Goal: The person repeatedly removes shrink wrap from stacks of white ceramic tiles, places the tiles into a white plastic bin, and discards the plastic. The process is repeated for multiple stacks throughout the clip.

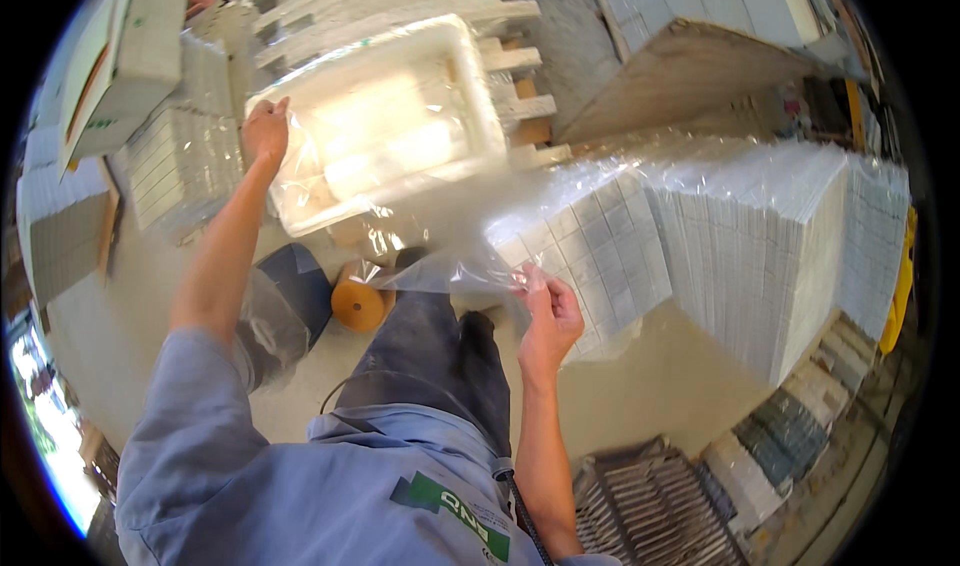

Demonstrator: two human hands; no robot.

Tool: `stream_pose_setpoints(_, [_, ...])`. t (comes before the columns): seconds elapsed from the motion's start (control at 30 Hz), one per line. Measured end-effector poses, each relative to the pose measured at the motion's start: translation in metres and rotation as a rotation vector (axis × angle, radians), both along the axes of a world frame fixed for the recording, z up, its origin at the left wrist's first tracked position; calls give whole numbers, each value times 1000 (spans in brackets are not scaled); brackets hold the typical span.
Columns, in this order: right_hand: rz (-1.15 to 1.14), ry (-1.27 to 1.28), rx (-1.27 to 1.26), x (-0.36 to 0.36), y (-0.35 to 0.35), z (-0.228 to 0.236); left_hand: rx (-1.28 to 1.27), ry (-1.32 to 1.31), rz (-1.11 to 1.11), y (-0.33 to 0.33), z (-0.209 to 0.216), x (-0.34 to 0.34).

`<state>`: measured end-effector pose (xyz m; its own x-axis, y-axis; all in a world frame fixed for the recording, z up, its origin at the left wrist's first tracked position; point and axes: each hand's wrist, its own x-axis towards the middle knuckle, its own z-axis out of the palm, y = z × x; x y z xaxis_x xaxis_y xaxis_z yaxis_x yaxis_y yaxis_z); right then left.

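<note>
A white foam box [378,204] lies in front of me on wooden slats, with its open side up. Clear plastic film [455,266] lines part of it and stretches over its near rim toward my right side. My left hand [265,131] is closed at the box's left rim, gripping an edge of the film. Nearer to me and lower, my right hand [548,316] pinches another edge of the same film between thumb and fingers. Blur hides the middle of the sheet. Whether it is a bag or a single sheet I cannot tell.
Wrapped stacks of white sheets [745,256] stand on the right, and more stacks [170,171] on the left. An orange-brown roll [357,304] and a dark blue bin [298,281] sit by my legs. A slatted crate [655,506] lies lower right; a pallet [400,6] is behind the box.
</note>
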<state>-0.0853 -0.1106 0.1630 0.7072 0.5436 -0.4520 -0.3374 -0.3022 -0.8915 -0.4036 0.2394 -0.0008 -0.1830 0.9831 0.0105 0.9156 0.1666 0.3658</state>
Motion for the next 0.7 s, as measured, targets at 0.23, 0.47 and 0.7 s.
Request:
stream_pose_setpoints(0.23, [-220, -22, 60, -4, -40, 13, -78, 40, 123, 53, -56, 38])
stream_pose_setpoints(0.47, [-162, -113, 85, -10, -52, 41, -265, 531, -519, -5, 2, 98])
stream_pose_setpoints(0.7, [228, -148, 127, 0, -55, 81, -322, -540, -1666, -117, 156, 234])
